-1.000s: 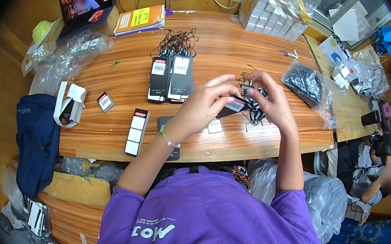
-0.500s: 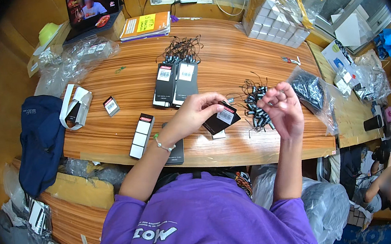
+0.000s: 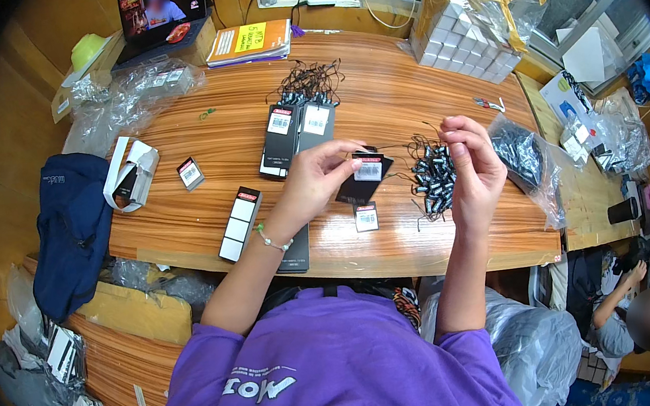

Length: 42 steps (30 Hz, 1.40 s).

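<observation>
My left hand (image 3: 320, 175) pinches black hang tags (image 3: 356, 191), one bearing a white barcode sticker, above the table's near side. To their right, my right hand (image 3: 475, 166) is raised with thumb and fingertips pressed together; anything between them is too small to make out. Beside it lies a tangled pile of black cords with small fasteners (image 3: 433, 179). A small stack of barcode stickers (image 3: 366, 217) rests just below the held tags. Two stacks of black tags (image 3: 280, 142) lie beyond my left hand, with corded fasteners bunched at their far ends.
Left of my forearm lie a black strip with white panels (image 3: 240, 222) and another sticker stack (image 3: 190, 173). A clear bag of black cords (image 3: 518, 153) sits at right, and wrapped white boxes (image 3: 463, 39) at the back. Another person (image 3: 616, 330) is at the lower right.
My right hand has turned, its fingers closing from a loose curl into a pinch. The held tags have tilted more upright, and the sticker stack beneath them shows more fully.
</observation>
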Motion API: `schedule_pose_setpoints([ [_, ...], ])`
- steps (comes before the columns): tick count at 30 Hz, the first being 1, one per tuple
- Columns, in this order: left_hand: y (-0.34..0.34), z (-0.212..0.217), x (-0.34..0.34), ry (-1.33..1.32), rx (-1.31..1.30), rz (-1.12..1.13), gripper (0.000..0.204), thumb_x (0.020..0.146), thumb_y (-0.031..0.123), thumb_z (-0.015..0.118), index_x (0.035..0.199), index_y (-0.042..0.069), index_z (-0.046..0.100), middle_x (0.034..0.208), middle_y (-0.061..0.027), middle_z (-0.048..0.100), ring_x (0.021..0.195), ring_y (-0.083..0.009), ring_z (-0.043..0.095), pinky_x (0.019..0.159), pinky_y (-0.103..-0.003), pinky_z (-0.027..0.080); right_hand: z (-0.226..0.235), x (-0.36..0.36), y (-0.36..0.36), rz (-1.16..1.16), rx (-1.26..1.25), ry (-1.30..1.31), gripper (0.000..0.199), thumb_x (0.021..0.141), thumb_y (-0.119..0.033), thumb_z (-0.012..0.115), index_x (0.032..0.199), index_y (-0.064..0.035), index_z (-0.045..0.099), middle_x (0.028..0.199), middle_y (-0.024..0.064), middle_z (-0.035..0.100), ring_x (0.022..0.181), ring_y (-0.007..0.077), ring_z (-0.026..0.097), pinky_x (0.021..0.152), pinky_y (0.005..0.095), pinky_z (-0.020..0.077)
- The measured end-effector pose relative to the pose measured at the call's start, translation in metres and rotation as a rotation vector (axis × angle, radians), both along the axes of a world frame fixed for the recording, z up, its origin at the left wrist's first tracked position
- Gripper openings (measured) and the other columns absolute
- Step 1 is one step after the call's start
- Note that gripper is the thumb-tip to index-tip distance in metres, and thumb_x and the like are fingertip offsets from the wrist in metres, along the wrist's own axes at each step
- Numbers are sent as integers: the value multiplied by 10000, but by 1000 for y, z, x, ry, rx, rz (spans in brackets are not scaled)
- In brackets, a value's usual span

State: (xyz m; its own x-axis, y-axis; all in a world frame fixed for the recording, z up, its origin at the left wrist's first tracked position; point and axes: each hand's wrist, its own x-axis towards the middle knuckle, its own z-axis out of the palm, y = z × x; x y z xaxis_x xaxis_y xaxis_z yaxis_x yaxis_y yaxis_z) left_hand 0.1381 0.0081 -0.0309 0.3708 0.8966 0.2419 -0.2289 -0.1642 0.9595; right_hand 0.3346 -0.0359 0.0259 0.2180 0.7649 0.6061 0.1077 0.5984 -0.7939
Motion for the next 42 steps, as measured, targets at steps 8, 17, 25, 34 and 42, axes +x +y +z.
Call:
schedule_pose_setpoints([
  [8,-2,14,-1,167,94,249,165,777,0,646,942,-1,633,862,-75,656,750,-85,616,671,-194,499,-13,-22,-5,158,-312,101,130,825,48,552,949,27,518,762,58,601,718,111,593,663,212,462],
  [17,-5,19,3,156,102,286,150,768,14,656,913,-13,631,794,-62,656,709,-93,626,618,-209,518,-28,-52,2,-41,-222,-201,50,781,35,558,825,20,539,721,91,630,696,134,622,655,244,477],
  [25,-10,24,5,113,63,236,139,773,-7,639,911,-27,628,810,-58,657,716,-83,624,606,-197,519,-35,-56,9,-130,-117,-266,62,757,15,571,800,8,526,677,80,590,597,132,549,576,250,443],
  [34,-9,23,6,145,156,229,130,764,3,637,891,-25,640,810,-72,662,698,-103,636,606,-212,522,-40,-58,9,-19,-193,-48,67,793,40,533,850,13,510,723,58,584,666,99,549,613,233,443],
  [42,-14,26,5,421,431,334,151,723,-21,644,861,40,661,829,-57,635,760,-169,621,646,-261,494,-33,-58,8,193,-327,239,154,834,37,521,987,28,509,821,72,602,754,109,580,697,225,468],
])
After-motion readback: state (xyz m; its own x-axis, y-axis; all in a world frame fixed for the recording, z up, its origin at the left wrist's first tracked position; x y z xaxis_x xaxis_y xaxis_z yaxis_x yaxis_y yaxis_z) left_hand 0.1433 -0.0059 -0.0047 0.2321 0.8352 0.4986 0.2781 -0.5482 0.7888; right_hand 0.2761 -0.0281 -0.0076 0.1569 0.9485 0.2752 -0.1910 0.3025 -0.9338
